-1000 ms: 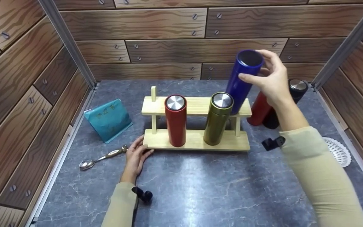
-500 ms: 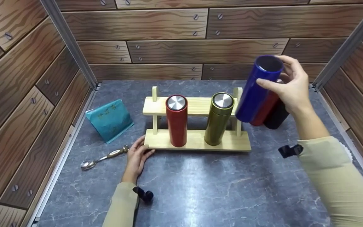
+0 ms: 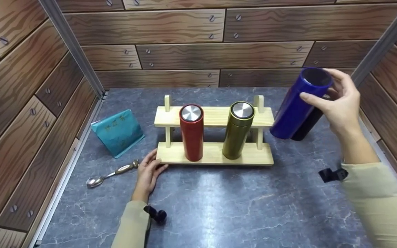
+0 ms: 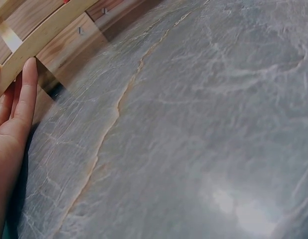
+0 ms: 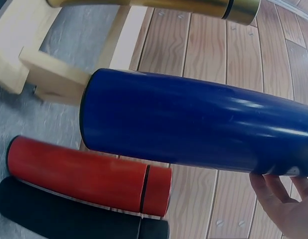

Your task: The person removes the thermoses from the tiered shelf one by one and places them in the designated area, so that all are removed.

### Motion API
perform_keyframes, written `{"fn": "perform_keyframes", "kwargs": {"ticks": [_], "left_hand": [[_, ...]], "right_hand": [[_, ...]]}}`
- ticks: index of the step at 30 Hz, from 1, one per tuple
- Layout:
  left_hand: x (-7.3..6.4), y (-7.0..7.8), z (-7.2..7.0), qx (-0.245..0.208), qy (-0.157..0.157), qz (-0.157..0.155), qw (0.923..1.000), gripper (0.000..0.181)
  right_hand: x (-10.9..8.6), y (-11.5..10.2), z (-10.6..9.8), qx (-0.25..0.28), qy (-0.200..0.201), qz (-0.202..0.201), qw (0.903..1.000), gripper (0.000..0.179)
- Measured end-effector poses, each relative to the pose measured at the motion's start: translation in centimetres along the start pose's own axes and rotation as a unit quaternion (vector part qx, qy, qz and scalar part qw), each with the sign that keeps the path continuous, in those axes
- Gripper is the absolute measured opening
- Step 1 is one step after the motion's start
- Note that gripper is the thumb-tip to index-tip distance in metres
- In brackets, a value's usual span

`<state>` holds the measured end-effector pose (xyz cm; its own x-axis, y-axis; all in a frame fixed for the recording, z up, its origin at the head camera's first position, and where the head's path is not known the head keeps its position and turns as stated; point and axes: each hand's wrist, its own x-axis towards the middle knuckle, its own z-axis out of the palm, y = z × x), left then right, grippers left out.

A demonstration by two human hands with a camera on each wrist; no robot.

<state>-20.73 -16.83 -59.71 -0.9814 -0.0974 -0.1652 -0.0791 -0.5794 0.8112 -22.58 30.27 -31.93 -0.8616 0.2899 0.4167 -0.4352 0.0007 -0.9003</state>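
Observation:
My right hand grips a blue thermos bottle near its top, thumb on one side and fingers round the other. The bottle tilts, its base toward the rack, to the right of the two-tier wooden rack. At the rack's lower left corner, my left hand holds the edge of the bottom shelf; in the left wrist view a finger lies along its underside. A red thermos and a gold-green thermos stand upright on that shelf. The upper shelf carries no bottle.
Right of the rack, a second red thermos and a black thermos stand side by side; in the head view the blue bottle hides the red one. Left of the rack are a teal pouch and a spoon. Wood-patterned walls enclose the table.
My right hand has carried the blue thermos off the rack's upper right end, rightward and toward me, over the standing bottles. My left hand has stayed at the shelf corner.

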Motion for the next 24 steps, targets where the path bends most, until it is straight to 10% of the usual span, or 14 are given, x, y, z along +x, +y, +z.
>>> {"fn": "perform_keyframes", "kwargs": {"ticks": [24], "left_hand": [[0.0,0.1,-0.1,-0.001,-0.004,-0.002,1.0,0.052]], "right_hand": [[-0.7,3.2,-7.1,-0.032,0.115,0.035,0.9922,0.069]]}}
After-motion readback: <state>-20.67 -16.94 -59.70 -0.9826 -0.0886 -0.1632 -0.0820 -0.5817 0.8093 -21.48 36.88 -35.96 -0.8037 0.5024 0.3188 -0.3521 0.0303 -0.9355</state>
